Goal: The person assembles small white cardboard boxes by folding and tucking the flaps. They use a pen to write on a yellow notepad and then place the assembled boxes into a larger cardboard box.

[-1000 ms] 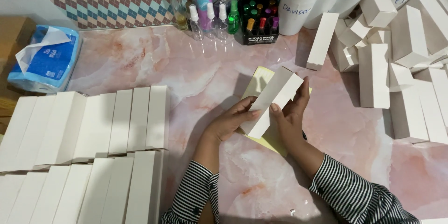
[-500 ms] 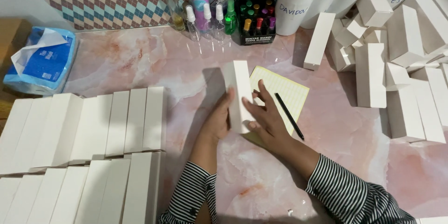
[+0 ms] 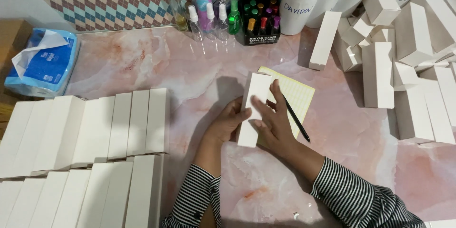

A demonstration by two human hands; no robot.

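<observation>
Pink marble table [image 3: 142,66]; white box [image 3: 252,109] between hands.

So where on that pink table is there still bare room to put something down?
Bare marble lies between the tissue pack and the small bottles, and near the front edge right of the striped sleeve. The left side is packed with rows of white boxes; the right holds a loose pile of boxes.
</observation>
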